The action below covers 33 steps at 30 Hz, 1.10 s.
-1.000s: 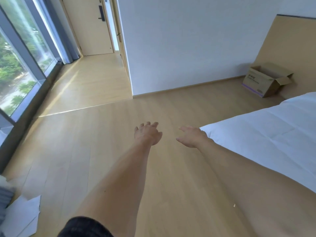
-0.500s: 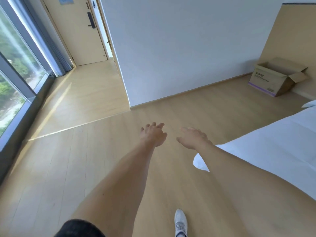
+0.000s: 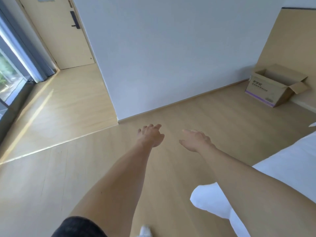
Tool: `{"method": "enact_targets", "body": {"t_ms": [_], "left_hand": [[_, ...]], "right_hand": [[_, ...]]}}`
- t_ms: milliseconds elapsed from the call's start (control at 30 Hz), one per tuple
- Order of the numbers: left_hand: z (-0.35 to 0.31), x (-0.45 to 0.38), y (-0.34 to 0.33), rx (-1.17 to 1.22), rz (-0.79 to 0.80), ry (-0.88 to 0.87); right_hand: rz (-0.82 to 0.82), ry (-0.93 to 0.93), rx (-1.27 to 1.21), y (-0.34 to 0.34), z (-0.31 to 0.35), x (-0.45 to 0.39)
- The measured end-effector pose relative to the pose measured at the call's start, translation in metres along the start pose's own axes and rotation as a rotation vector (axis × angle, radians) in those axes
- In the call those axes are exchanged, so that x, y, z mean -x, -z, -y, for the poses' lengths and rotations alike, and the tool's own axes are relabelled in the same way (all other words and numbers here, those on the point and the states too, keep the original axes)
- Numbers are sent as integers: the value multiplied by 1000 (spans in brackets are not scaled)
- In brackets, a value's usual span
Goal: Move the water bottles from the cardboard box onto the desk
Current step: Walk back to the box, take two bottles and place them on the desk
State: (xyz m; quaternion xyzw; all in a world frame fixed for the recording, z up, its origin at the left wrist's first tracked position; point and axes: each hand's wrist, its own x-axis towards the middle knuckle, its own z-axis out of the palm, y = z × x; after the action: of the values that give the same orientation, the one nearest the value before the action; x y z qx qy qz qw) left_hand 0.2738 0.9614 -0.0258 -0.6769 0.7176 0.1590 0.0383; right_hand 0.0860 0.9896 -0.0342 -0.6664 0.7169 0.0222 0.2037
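Pale wood floor (image 3: 71,168) filled most of the view. A white bed (image 3: 290,168) lay near the cardboard box (image 3: 271,86), which sat open on the floor against the wall; its inside was too shadowed to show bottles. Well short of the box, the left hand (image 3: 150,135) and right hand (image 3: 195,140) reached forward, fingers loose and spread, holding nothing. A white shoe (image 3: 145,230) showed farthest from the box.

wood floor (image 3: 85,168), white wall (image 3: 162,48), door (image 3: 56,31)
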Motion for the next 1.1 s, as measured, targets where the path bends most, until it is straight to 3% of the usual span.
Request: {"method": "enact_targets", "body": {"t_ms": [600, 867, 1100], "left_hand": [[-102, -390, 91, -51, 42, -379], [-208, -497, 95, -99, 114, -574], [-327, -587, 93, -165, 81, -711]], "right_hand": [[-86, -399, 9, 138, -65, -298], [-99, -569, -66, 184, -134, -380], [-123, -644, -129, 222, -226, -466]]}}
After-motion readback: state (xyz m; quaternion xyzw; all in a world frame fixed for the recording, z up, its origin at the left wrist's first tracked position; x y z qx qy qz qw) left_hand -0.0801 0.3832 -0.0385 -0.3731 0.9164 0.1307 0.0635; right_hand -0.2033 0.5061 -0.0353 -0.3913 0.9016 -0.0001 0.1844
